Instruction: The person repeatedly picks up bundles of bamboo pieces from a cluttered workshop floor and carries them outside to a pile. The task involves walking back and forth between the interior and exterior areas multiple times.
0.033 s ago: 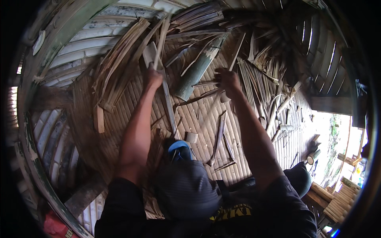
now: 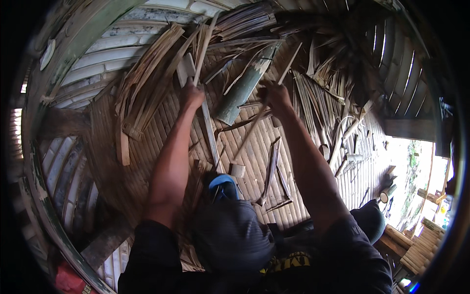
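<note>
My left hand is closed around a thin wooden stick, which points up and away from my fist. A long flat strip passes beside that hand and runs back toward me. My right hand is closed on another slim stick, which slants from the upper right down to the lower left, past my fist. Between the two hands, a split green bamboo piece lies on the slatted floor. My fingertips are too dark and blurred to make out.
Bundles of dried leaf strips lie at the left, with more leaf strips at the right. Nearer me are a short bamboo piece and bent brown pieces. A bright opening is at the right.
My right hand has shifted slightly up and left, and its stick's lower end has swung left. My left hand has moved slightly right and down, with its stick tilting a little.
</note>
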{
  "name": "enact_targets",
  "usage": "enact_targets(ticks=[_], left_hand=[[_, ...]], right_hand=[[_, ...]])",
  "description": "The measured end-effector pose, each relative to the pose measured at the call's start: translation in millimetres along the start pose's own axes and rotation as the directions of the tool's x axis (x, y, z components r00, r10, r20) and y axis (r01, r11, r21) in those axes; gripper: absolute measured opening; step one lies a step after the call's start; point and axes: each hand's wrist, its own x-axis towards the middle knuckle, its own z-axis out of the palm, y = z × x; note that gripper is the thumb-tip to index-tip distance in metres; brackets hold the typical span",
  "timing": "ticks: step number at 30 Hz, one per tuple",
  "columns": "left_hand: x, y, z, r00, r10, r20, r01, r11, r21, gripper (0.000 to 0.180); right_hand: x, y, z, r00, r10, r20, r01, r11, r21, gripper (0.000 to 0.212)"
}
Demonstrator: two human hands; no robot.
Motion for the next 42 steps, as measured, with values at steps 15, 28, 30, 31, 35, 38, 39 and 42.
enact_targets(ticks=[15, 28, 30, 31, 35, 38, 39, 42], left_hand=[[41.8, -21.7, 43.5, 0.946, -0.297, -0.128, 0.323, 0.888, 0.328, 0.104], [-109.7, -27.3, 1.4, 0.745, -0.146, 0.651, 0.444, 0.837, -0.321, 0.1], [-141.5, -19.5, 40.0, 0.916, -0.175, 0.361, 0.212, 0.975, -0.066, 0.127], [-154.4, -18.5, 55.9, 0.962, -0.056, 0.265, 0.107, 0.978, -0.181, 0.131], [-160.2, -15.6, 86.8, 0.966, -0.168, 0.195, 0.209, 0.955, -0.211, 0.13], [-150.3, -14.4, 77.6, 0.881, -0.241, 0.408, 0.337, 0.924, -0.18, 0.12], [-146.2, -12.1, 71.7, 0.86, -0.242, 0.449, 0.352, 0.918, -0.18, 0.117], [-137.8, 7.3, 51.2, 0.856, -0.152, 0.495, 0.271, 0.946, -0.178, 0.098]], right_hand=[[60.1, 66.7, 97.5, 0.915, -0.004, -0.404, -0.147, 0.928, -0.343, 0.065], [-73.7, 31.9, -15.9, 0.966, -0.023, -0.258, 0.041, 0.997, 0.065, 0.037], [-87.8, 44.0, -14.0, 0.97, 0.035, -0.241, -0.017, 0.997, 0.077, 0.045], [-93.8, 49.8, -11.9, 0.958, 0.052, -0.281, -0.034, 0.997, 0.069, 0.048], [-118.4, 64.1, -12.4, 0.932, 0.084, -0.352, -0.125, 0.987, -0.097, 0.072], [-128.0, 54.7, -40.8, 0.949, 0.079, -0.305, -0.187, 0.922, -0.341, 0.074], [-126.0, 43.8, -56.3, 0.967, 0.062, -0.248, -0.185, 0.84, -0.511, 0.071], [-115.0, -4.1, -108.2, 0.998, -0.06, -0.027, 0.03, 0.773, -0.634, 0.065]])
